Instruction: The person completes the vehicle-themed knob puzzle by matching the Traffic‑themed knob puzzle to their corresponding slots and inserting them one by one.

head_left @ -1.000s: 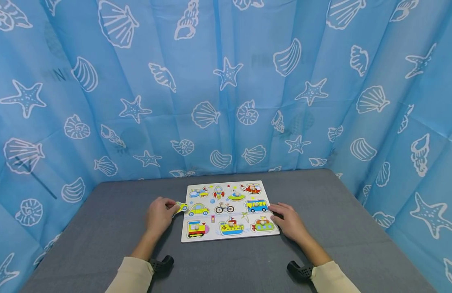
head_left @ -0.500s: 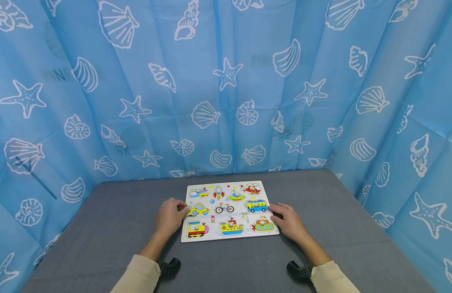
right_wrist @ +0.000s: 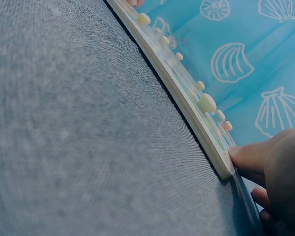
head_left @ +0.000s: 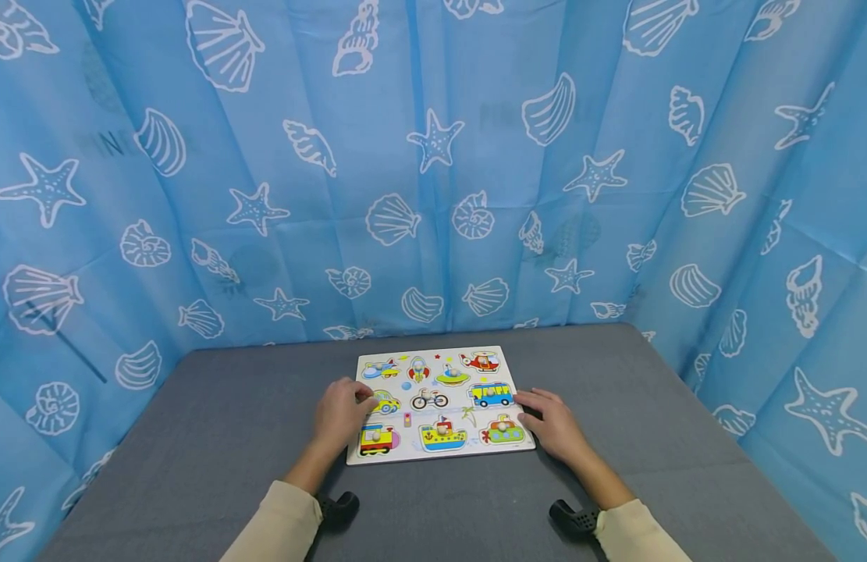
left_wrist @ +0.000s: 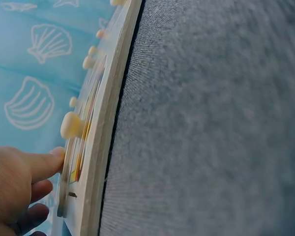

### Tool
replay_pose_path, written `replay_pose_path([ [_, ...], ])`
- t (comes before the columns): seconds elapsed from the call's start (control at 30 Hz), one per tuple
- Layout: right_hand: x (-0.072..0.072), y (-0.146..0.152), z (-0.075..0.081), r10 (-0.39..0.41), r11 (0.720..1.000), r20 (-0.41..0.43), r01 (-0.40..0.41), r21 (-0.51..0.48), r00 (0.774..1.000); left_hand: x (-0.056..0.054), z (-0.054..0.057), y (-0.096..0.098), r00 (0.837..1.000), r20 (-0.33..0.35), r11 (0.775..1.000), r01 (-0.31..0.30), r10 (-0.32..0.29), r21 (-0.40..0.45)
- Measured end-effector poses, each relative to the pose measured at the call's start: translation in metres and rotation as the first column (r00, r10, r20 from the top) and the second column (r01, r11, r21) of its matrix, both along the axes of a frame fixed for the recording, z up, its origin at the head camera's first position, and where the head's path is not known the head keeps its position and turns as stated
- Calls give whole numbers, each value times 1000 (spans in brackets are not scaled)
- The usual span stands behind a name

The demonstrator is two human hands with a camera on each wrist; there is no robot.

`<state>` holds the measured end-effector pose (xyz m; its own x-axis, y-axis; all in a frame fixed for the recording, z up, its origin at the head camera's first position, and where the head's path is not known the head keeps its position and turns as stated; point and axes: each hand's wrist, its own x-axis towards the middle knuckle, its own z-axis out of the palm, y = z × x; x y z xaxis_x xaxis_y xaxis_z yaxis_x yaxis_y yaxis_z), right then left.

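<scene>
A white peg puzzle board (head_left: 458,400) with vehicle pieces lies on the grey table. My left hand (head_left: 340,414) pinches the yellow car piece (left_wrist: 63,201) at the board's left side, close over the matching car picture (head_left: 389,405). Part of that picture is hidden by the fingers and the piece. In the left wrist view, the piece appears edge-on beside the board. My right hand (head_left: 554,423) rests at the board's right edge by the blue bus piece (head_left: 491,396), its thumb and fingertips touching the edge.
Knobbed pieces sit in the board, among them a train (head_left: 378,443), a ship (head_left: 443,437), a submarine (head_left: 503,432) and a helicopter (head_left: 481,361). Behind the grey table (head_left: 236,437) hangs a blue curtain (head_left: 433,195) with shell prints.
My left hand has moved right with the yellow car piece, from beside the board's left edge to over the car picture. My right hand has stayed at the right edge.
</scene>
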<state>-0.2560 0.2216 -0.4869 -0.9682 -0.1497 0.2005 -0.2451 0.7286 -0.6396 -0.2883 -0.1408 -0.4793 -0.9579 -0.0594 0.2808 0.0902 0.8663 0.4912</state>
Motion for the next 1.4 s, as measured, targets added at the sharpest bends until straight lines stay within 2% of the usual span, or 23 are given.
replay_pose_path([
  [0.33,0,1,-2,-4,1000,-5,4,0,1000,-4,-2,6,1000,8,1000,22,-22,-6],
  [0.67,-1,0,0,7,1000,5,-7,-2,1000,-5,-1,11,999,36,1000,10,-11,18],
  [0.93,-1,-2,0,17,1000,-12,-17,-2,1000,-6,-3,11,1000,23,1000,0,0,10],
  [1.2,-2,4,1,25,1000,-2,-25,-9,1000,-2,-1,6,997,49,993,61,-66,98],
  [1.4,2,12,5,32,999,35,-30,-45,999,3,4,-14,991,21,983,129,-133,132],
])
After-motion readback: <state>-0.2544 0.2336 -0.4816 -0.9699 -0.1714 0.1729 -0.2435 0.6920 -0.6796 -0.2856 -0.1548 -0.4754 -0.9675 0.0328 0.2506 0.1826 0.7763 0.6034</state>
